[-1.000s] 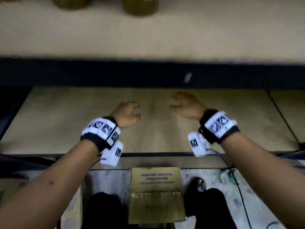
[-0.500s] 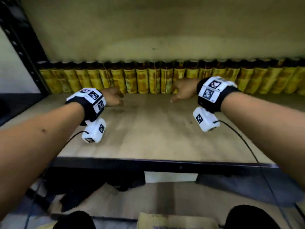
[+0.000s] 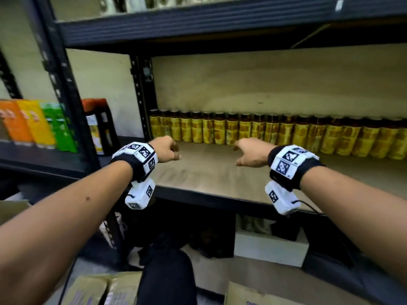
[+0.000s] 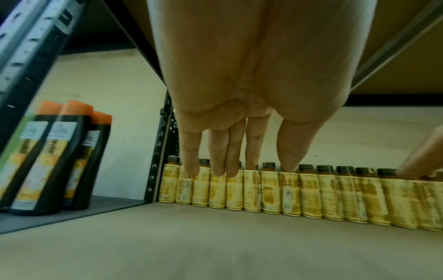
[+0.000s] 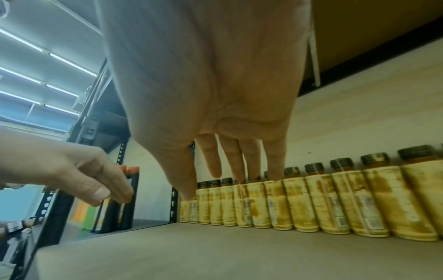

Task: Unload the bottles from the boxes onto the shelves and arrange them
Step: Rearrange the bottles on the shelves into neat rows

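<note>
A long row of small bottles with yellow labels and dark caps [image 3: 275, 133] [image 4: 311, 195] [image 5: 311, 204] stands along the back of the wooden shelf board [image 3: 220, 179]. Both hands hover over the bare front part of the board, short of the row, and hold nothing. My left hand [image 3: 174, 150] [image 4: 239, 170] is near the row's left end, with relaxed fingers hanging down. My right hand [image 3: 236, 155] [image 5: 230, 181] is a little to its right, fingers loose and pointing at the bottles. Cardboard boxes [image 3: 99, 289] [image 3: 246, 293] lie by my legs at the bottom edge; their contents are hidden.
A black upright post [image 3: 143, 95] bounds the shelf on the left. Beyond it stand dark bottles with orange caps [image 3: 99, 126] [image 4: 59, 151] and colourful packs [image 3: 37, 124]. A dark shelf beam [image 3: 198, 23] runs overhead. A white box [image 3: 271, 249] sits under the shelf.
The head view has lifted from the floor box and a lower shelf up to the bottle shelf. Both hands stay empty and have drawn back slightly from the row.
</note>
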Demonstrator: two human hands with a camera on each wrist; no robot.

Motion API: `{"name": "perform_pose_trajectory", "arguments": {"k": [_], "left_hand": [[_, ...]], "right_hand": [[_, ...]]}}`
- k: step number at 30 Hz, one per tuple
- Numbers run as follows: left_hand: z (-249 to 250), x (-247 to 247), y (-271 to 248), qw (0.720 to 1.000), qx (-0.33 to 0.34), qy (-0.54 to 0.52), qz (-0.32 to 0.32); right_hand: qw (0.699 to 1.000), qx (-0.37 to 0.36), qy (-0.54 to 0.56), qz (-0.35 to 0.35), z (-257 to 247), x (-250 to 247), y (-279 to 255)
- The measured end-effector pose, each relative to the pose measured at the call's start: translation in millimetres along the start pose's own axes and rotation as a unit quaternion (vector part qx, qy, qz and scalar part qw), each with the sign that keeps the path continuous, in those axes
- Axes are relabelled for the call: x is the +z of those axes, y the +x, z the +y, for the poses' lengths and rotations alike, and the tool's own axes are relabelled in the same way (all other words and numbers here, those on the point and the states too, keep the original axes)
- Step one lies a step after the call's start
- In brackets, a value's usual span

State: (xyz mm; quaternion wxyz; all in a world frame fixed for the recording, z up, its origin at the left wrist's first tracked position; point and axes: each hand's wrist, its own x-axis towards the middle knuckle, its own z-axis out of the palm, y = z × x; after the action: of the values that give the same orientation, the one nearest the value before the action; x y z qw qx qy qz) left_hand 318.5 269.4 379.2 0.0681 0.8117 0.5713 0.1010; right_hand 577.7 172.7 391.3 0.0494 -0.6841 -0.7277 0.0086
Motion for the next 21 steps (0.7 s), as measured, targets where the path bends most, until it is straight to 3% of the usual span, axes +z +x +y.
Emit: {"name": "perform_pose_trajectory", "arguments": {"k": [7,15,21], "left_hand": [[-42.0,-9.9,33.3,0.999,-0.033,0.012,0.03],[-81.4,-9.0,144.7,0.997,-0.053,0.04,0.041],[-75.6,-28.7,247.3,0.995,0.004,0.024,0.101]], "right_hand": [[0.999,-0.016,0.006,0.041,-42.8,15.8,59.2],[0.998,-0.063,0.0,0.022,-57.0,16.6,188.0],[0.989,-0.084,0.01,0.123,-59.5,0.3,311.0]]}}
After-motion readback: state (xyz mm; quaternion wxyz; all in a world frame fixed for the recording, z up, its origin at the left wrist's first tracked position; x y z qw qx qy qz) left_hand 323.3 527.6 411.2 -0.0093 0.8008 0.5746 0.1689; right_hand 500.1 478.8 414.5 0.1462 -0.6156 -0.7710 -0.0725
